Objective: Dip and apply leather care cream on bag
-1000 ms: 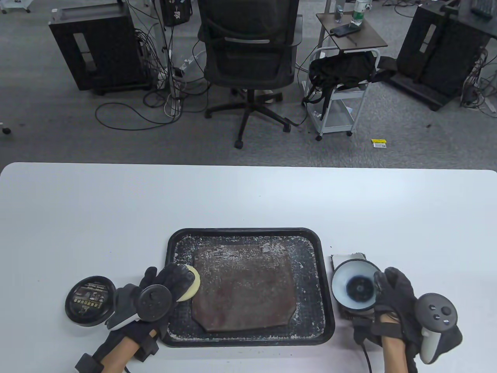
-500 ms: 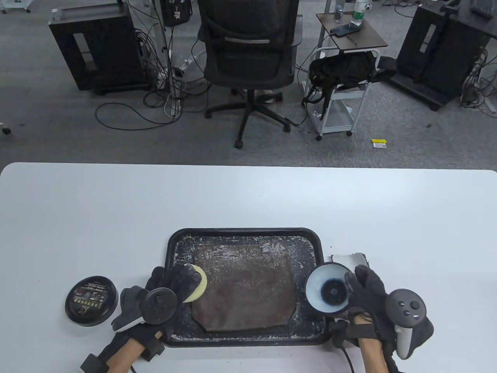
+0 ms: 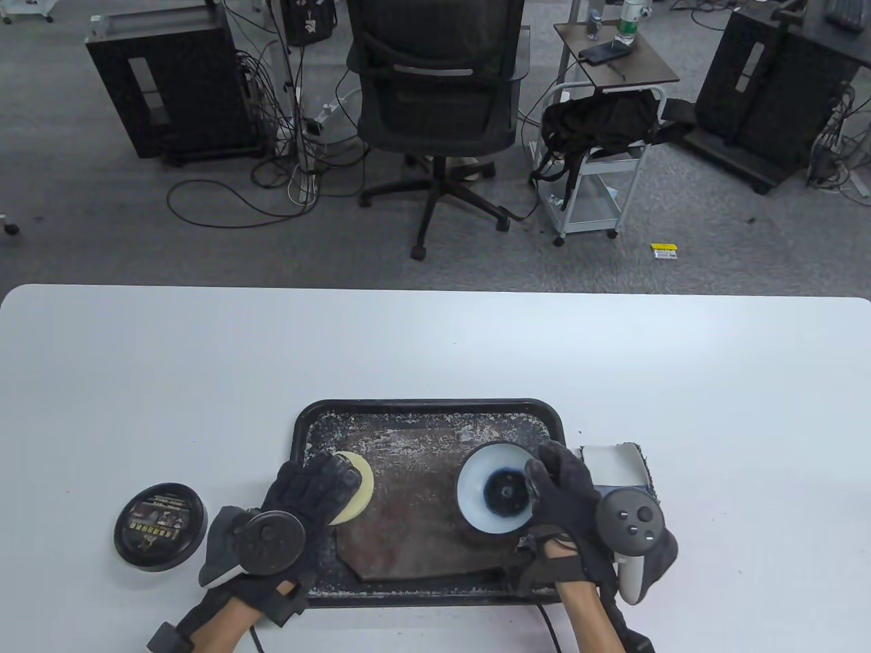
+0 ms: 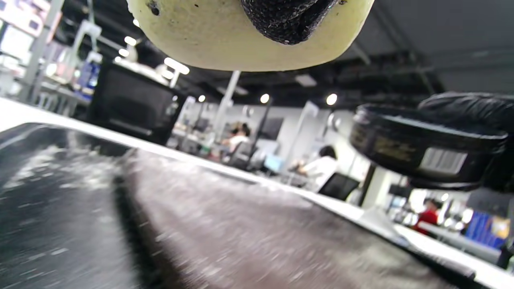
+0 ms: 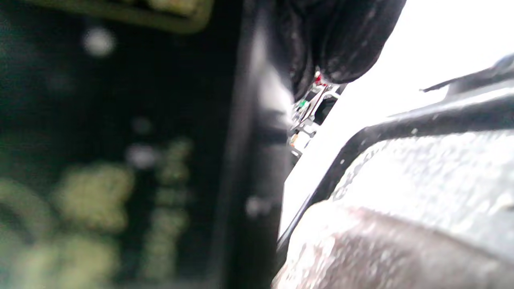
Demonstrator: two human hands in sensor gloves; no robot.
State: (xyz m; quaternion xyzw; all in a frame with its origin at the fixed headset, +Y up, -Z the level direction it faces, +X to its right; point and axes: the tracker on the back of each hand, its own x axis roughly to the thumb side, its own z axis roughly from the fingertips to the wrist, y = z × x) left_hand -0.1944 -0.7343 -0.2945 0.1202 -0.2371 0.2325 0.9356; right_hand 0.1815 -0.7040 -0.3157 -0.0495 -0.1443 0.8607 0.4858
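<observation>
- Left hand grips the yellow sponge, fingers curled over its top; one fingertip presses into the foam in the left wrist view.
- Sponge sits over the bag's left edge, ahead of the left palm. Left wrist view shows it held just above the leather, not touching.
- Right hand grips the open cream jar, fingers wrapped round its right rim; jar mouth faces the table camera, tilted.
- Jar is left of the right palm, over the right half of the bag. Left wrist view shows it clear of the leather, black wall with a white barcode label.
- Jar inside: white walls, dark patch at the bottom.
- Bag lies flat in the black tray, between the two hands; brown surface and tray floor flecked with white residue.
- Jar lid lies flat on the table, left of the left hand, just beside its tracker, label up.
- White container stands on the table behind the right hand, just beside the tray's right rim.
- Right wrist view is blurred: dark jar wall close up, tray rim, speckled bag surface; no more detail readable.
</observation>
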